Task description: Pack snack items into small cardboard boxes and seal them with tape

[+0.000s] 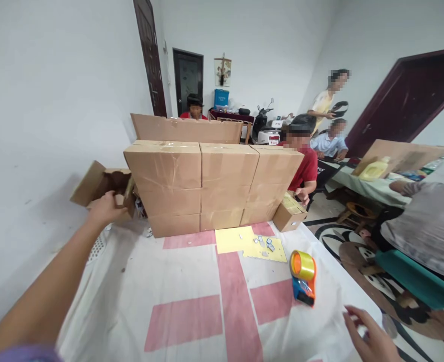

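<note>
My left hand reaches to the far left of the table, its fingers bent over the near edge of an open cardboard box. The inside of that box is dark, and its contents cannot be made out. Low at the right, my right hand is held near the table's edge with its fingers apart and nothing in them. Forward and left of it lies an orange and blue tape dispenser with a roll of yellowish tape.
Closed, taped cardboard boxes form a wall across the far side of the table. Yellow sheets with small grey pieces lie before it. A smaller box stands at its right, by a person in red. Others sit or stand farther right.
</note>
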The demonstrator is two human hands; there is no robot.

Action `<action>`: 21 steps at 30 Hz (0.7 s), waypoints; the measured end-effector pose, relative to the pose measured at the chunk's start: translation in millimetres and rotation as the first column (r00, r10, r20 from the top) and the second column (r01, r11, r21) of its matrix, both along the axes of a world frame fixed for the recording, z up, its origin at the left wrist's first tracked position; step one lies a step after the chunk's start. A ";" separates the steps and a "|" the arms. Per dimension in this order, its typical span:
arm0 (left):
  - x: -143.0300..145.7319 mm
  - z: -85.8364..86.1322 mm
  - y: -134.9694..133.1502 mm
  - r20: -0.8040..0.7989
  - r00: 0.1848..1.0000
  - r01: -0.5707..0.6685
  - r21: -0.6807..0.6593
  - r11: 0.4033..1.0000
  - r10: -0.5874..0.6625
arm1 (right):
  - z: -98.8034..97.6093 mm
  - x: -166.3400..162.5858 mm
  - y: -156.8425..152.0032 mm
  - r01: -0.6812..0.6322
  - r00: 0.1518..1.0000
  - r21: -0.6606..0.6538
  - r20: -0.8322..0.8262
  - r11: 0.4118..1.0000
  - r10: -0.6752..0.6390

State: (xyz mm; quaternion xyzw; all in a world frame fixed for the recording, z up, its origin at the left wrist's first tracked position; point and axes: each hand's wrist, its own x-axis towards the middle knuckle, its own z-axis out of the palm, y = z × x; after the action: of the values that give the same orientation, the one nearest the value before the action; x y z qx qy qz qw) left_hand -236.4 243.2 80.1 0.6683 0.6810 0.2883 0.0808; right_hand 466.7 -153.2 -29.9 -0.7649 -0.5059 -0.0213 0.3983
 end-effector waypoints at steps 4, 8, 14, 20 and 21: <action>-19.9 -8.9 -82.7 -0.123 0.990 -0.064 0.060 0.996 0.071 | 27.0 -52.5 62.9 -0.201 0.974 0.080 0.120 0.976 0.191; -17.4 -37.9 -205.7 -0.067 0.995 -0.075 -0.088 0.993 0.069 | 47.1 -105.6 96.6 -0.431 0.896 0.167 0.199 0.887 0.397; 54.4 -66.1 -325.6 0.258 0.965 0.144 -0.348 0.926 -0.054 | 73.3 -149.9 114.8 -0.737 0.674 0.186 0.142 0.650 0.724; 119.8 -74.5 -325.5 0.406 0.790 0.605 -0.400 0.688 -0.458 | 98.4 -179.3 133.6 -0.984 0.158 -0.085 -0.036 0.155 0.987; 125.7 -74.3 -321.1 0.396 0.752 0.656 -0.386 0.648 -0.526 | 98.2 -183.4 134.8 -0.987 0.090 -0.142 -0.055 0.082 0.994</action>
State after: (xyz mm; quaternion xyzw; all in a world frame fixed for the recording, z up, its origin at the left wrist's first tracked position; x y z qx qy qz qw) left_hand -110.7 -77.8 5.9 0.7677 0.4575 0.1390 0.4265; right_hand 283.3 -18.4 68.2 -0.2488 -0.8998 0.2674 0.2388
